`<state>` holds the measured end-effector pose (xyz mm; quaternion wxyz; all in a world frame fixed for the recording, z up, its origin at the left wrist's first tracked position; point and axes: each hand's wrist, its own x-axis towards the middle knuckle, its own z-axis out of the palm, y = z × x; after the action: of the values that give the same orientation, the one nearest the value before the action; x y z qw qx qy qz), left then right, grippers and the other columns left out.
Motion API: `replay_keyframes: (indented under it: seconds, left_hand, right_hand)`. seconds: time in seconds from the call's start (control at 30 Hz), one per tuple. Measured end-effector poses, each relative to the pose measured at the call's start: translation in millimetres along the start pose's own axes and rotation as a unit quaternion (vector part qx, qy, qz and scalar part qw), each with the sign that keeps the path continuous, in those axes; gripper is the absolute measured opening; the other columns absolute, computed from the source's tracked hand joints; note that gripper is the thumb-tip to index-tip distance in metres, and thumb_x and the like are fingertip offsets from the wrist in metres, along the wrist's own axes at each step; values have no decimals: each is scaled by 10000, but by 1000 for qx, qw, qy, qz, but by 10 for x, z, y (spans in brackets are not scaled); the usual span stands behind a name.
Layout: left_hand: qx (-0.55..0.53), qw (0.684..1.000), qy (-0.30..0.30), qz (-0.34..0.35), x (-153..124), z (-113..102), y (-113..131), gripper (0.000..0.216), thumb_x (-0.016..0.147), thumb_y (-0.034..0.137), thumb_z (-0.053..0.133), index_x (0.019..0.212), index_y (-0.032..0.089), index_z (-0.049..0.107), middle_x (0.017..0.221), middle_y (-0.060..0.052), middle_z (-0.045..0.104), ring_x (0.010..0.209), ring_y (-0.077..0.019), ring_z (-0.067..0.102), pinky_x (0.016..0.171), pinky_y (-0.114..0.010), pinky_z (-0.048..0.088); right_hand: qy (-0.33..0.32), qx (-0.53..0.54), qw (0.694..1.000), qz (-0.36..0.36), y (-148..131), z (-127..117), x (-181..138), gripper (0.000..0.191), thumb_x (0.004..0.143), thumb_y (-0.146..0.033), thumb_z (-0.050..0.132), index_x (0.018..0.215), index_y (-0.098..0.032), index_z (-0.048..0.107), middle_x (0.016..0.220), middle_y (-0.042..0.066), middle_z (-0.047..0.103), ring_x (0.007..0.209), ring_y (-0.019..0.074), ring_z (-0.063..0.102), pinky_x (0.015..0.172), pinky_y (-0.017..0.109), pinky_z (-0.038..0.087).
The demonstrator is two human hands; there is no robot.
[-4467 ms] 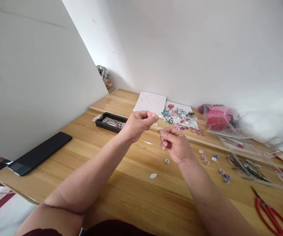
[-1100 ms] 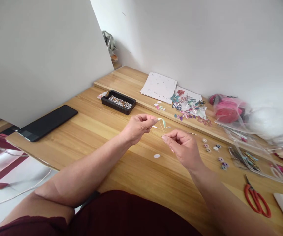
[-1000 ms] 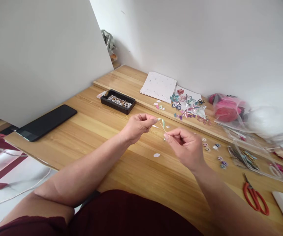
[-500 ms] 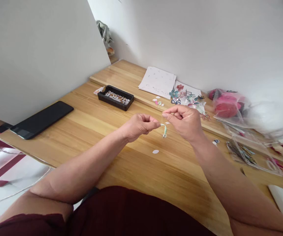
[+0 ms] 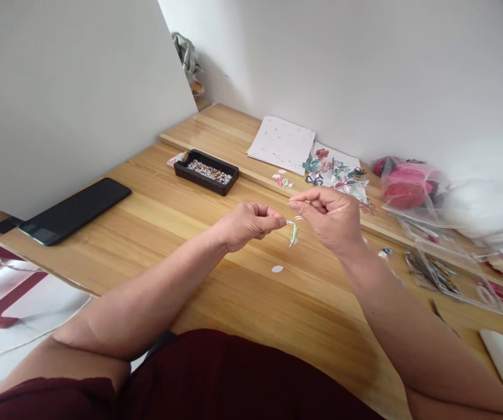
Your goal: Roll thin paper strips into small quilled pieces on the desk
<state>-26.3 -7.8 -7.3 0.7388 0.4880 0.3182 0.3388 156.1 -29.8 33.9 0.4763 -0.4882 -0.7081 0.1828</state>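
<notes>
To the right of the black tray and nearer the wearer, a slim green leaf-shaped piece was suspended above the bench, its long axis nearly vertical. Its pale upper end was pinched by the left hand, the nearer of the 2 hands. The right hand, farther from the tray, was held with thumb and forefinger brought together; whether anything fine was gripped could not be told. The matte tray was part-filled with glossy beads.
</notes>
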Motion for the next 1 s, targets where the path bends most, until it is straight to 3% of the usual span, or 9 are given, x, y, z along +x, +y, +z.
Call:
replay_keyframes:
  seconds: [0.13, 0.23, 0.4, 0.5, 0.6, 0.8, 0.9, 1.0]
  left_hand:
    - [4, 1000, -1, 5, -11, 4, -1, 307, 700, 345, 832, 658, 136, 611, 520, 43, 456, 469, -38, 306, 475, -233, 187]
    - [-6, 1000, -6, 8, -12, -1, 4, 310, 691, 351, 844, 669, 135, 623, 519, 41, 462, 467, -38, 314, 475, -229, 188]
    - [-69, 997, 5, 22, -6, 6, 36, 355, 607, 367, 896, 673, 126, 645, 516, 49, 448, 458, -32, 306, 471, -226, 171]
    - [-95, 994, 38, 43, 0, 19, 51, 381, 576, 374, 914, 683, 115, 656, 511, 54, 445, 459, -29, 311, 466, -222, 169]
    - [-105, 991, 64, 62, 11, 25, 43, 399, 578, 391, 916, 681, 112, 651, 506, 62, 437, 458, -24, 306, 463, -219, 174]
    - [-114, 985, 100, 82, 41, 20, 5, 412, 576, 394, 914, 668, 120, 621, 534, 61, 455, 472, -23, 320, 467, -217, 186]
    - [-106, 984, 111, 87, 52, 9, -6, 414, 578, 401, 908, 673, 121, 618, 539, 59, 464, 473, -24, 320, 470, -221, 188]
    - [-93, 985, 113, 90, 60, -2, -16, 419, 583, 415, 903, 676, 123, 617, 530, 66, 450, 471, -26, 314, 473, -224, 192]
  right_hand:
    - [3, 10, 1000, 23, 52, 1, 4, 52, 799, -263, 776, 783, -214, 777, 513, -77, 300, 508, 72, 258, 518, 267, 246]
    - [-17, 53, 993, 101, 129, 24, 0, 111, 767, -311, 791, 763, -203, 766, 492, -77, 335, 488, 67, 255, 488, 260, 206]
    - [-54, 243, 923, 292, 227, 92, -133, 278, 612, -384, 878, 687, -190, 694, 500, -60, 476, 422, 49, 307, 416, 234, 198]
    - [-32, 312, 886, 341, 202, 123, -276, 307, 555, -348, 909, 652, -188, 665, 522, -60, 504, 407, 37, 328, 401, 216, 243]
    - [-19, 336, 873, 352, 137, 163, -410, 275, 578, -318, 905, 645, -185, 674, 542, -57, 510, 423, 37, 359, 407, 206, 295]
    - [-5, 317, 895, 314, 99, 269, -586, 239, 671, -356, 862, 663, -190, 691, 509, -53, 504, 435, 63, 400, 439, 230, 352]
    - [-7, 248, 932, 263, 99, 270, -655, 215, 776, -370, 793, 710, -194, 688, 502, -56, 485, 451, 76, 397, 461, 243, 335]
    - [10, 98, 981, 169, 56, 212, -700, 176, 856, -321, 723, 744, -190, 683, 564, -43, 496, 506, 82, 392, 497, 252, 322]
